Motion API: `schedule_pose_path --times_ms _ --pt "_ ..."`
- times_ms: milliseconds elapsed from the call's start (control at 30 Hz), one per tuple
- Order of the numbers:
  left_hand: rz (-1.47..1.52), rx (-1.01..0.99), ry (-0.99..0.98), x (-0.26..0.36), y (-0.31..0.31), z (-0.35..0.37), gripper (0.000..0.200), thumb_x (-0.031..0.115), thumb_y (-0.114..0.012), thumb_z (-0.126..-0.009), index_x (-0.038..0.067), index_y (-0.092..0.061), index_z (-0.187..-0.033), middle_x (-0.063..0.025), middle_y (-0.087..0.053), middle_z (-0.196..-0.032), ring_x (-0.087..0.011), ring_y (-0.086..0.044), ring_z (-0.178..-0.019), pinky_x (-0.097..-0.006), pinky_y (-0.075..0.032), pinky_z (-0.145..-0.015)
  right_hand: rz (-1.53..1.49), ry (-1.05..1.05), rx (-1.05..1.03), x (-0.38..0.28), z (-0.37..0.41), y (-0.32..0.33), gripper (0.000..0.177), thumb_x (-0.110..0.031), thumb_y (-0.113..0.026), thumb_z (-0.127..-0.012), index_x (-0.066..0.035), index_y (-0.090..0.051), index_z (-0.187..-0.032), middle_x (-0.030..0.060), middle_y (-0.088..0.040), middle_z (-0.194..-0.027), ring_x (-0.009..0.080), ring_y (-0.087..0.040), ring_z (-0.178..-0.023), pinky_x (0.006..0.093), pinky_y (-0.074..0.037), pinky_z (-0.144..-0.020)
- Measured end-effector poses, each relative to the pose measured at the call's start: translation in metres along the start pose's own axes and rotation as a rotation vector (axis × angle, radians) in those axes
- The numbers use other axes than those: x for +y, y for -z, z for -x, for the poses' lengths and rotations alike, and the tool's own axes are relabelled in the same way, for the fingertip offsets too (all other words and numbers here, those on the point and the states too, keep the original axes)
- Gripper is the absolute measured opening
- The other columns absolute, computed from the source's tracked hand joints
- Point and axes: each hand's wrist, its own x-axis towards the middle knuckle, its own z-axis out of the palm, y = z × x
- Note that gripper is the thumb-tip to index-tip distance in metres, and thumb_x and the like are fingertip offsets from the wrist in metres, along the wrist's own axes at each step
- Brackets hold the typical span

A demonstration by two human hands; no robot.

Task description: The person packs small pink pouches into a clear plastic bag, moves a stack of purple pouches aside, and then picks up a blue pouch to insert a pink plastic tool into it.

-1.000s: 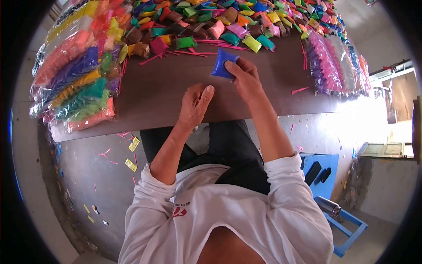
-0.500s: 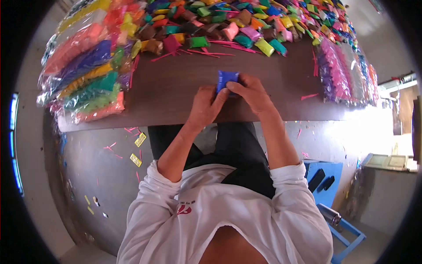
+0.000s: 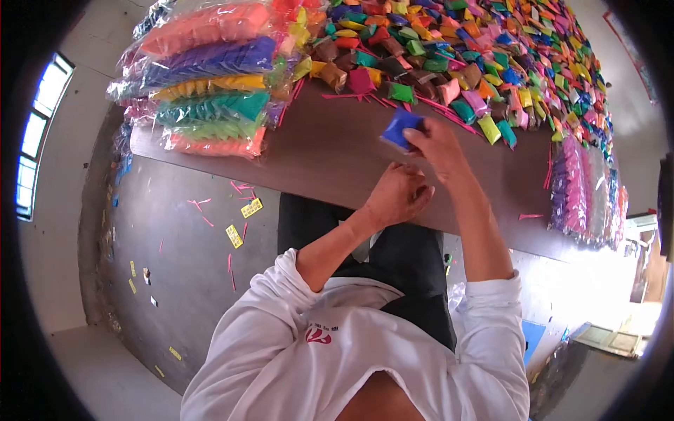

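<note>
I am pinching the blue packet [image 3: 399, 128] by its near right side, thumb against fingers of the right hand [image 3: 441, 149], above the dark table [image 3: 316, 144], while the left hand [image 3: 399, 195] is resting half-curled nearby, nothing visible in its grasp. I am judging the packet light, soft and somewhat slippery, and am favouring an edge hold over squeezing its middle. Its squarish pillow form is resembling the heaped packets [image 3: 456, 42]; crinkled clear bags [image 3: 210, 98] are lying stacked leftward.

Window [image 3: 35, 132] bright at left; glare by tabletop [image 3: 323, 144] at right; fisheye bend, black corners.
</note>
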Motion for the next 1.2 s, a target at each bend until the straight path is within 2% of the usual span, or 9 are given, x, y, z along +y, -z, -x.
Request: schedule_pose_path --times_ms 67,167,267,400,500,567,700,1067,1200 --pt "-0.039 -0.068 0.002 -0.006 -0.003 0.001 0.01 0.015 -0.064 -0.081 0.005 -0.064 -0.084 -0.0115 -0.063 -0.086 -0.0337 -0.059 -0.088 -0.0459 -0.043 -0.087 0.053 0.033 -0.116 -0.011 -0.019 -0.026 0.026 -0.016 -0.067 -0.084 0.006 -0.062 -0.098 0.0099 -0.065 -0.084 0.0159 -0.065 -0.068 0.0291 -0.055 -0.057" --pt "0.039 0.242 -0.187 0.006 -0.003 -0.006 0.024 0.015 -0.065 -0.08 0.006 -0.064 -0.103 -0.0142 -0.063 -0.105 -0.0372 -0.057 -0.103 -0.0467 -0.042 -0.095 0.168 -0.02 -0.27 -0.019 -0.051 -0.071 0.029 -0.016 -0.067 -0.082 0.007 -0.062 -0.099 0.0141 -0.066 -0.081 0.0202 -0.068 -0.065 0.0318 -0.056 -0.053" --pt "-0.035 0.095 -0.134 -0.002 -0.01 -0.003 0.04 0.017 -0.066 -0.081 0.007 -0.059 -0.119 -0.0155 -0.059 -0.12 -0.0388 -0.052 -0.115 -0.0464 -0.039 -0.101 0.31 -0.049 -0.323 -0.015 -0.089 -0.116 0.03 -0.015 -0.066 -0.081 0.008 -0.062 -0.1 0.0168 -0.067 -0.08 0.0242 -0.07 -0.065 0.034 -0.056 -0.051" --pt "0.034 0.105 -0.088 -0.007 -0.007 0.009 0.041 0.022 -0.068 -0.081 0.008 -0.06 -0.119 -0.0132 -0.06 -0.12 -0.0351 -0.053 -0.114 -0.0447 -0.041 -0.099 0.182 -0.12 -0.349 -0.018 -0.109 -0.151 0.034 -0.016 -0.068 -0.082 0.006 -0.058 -0.106 0.0145 -0.067 -0.079 0.0186 -0.068 -0.064 0.0281 -0.054 -0.047" --pt "0.066 0.136 -0.079 -0.018 -0.019 0.017 0.039 0.025 -0.071 -0.079 0.009 -0.062 -0.114 -0.0122 -0.062 -0.115 -0.0334 -0.055 -0.108 -0.0429 -0.043 -0.096 0.272 -0.1 -0.24 -0.029 -0.1 -0.157 0.033 -0.016 -0.069 -0.081 0.004 -0.056 -0.105 0.0194 -0.067 -0.08 0.026 -0.07 -0.068 0.0349 -0.056 -0.054" --pt "0.301 0.078 0.05 -0.021 -0.022 0.018 0.039 0.027 -0.071 -0.08 0.01 -0.062 -0.114 -0.0109 -0.061 -0.115 -0.0317 -0.055 -0.108 -0.0422 -0.043 -0.094 0.486 0.199 -0.09 -0.019 -0.095 -0.162 0.034 -0.017 -0.069 -0.081 0.004 -0.056 -0.105 0.0225 -0.067 -0.082 0.0323 -0.069 -0.074 0.0398 -0.055 -0.064" --pt "0.009 0.04 -0.069 -0.026 -0.027 0.017 0.035 0.031 -0.065 -0.081 0.01 -0.057 -0.108 -0.0082 -0.056 -0.105 -0.0275 -0.052 -0.103 -0.0425 -0.039 -0.097 0.565 0.398 -0.026 -0.018 -0.077 -0.163 0.035 -0.019 -0.068 -0.08 -0.002 -0.06 -0.11 0.0243 -0.067 -0.093 0.0414 -0.065 -0.092 0.0499 -0.051 -0.082" --pt "-0.208 0.15 -0.174 -0.029 -0.033 0.021 0.04 0.033 -0.062 -0.082 0.008 -0.055 -0.113 -0.0066 -0.055 -0.108 -0.0254 -0.051 -0.106 -0.0432 -0.037 -0.098 0.562 0.462 -0.09 -0.008 -0.081 -0.164 0.029 -0.02 -0.068 -0.082 -0.01 -0.069 -0.109 0.0195 -0.068 -0.098 0.0379 -0.065 -0.094 0.0466 -0.051 -0.083" --pt "-0.185 0.154 -0.184 -0.029 -0.031 0.02 0.031 0.031 -0.063 -0.081 0.009 -0.055 -0.101 -0.0049 -0.054 -0.099 -0.0238 -0.051 -0.098 -0.0411 -0.04 -0.092 0.621 0.45 -0.097 -0.005 -0.083 -0.166 0.03 -0.022 -0.067 -0.083 -0.01 -0.069 -0.111 0.0192 -0.068 -0.1 0.0383 -0.064 -0.096 0.0457 -0.05 -0.084"
